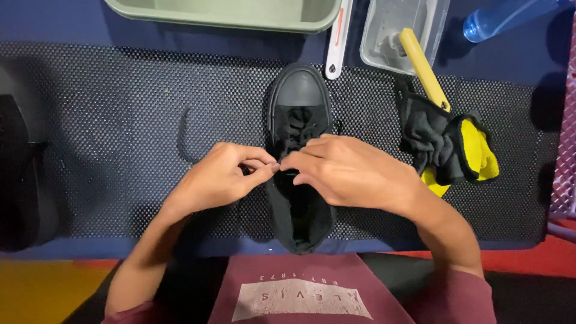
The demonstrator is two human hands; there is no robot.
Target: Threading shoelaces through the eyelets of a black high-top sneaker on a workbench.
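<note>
Landmark: black shoe (300,174), centre of the mat.
Printed patch: pale rectangle (300,299) on a maroon shirt, just below the shoe's heel.
Packages, signs, screens: none.

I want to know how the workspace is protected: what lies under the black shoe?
The black shoe rests on a black dotted mat spread over a blue table. Both hands, left and right, cover the shoe's middle, hiding the laces there.

One black shoe (300,174) — two hands — two trays.
</note>
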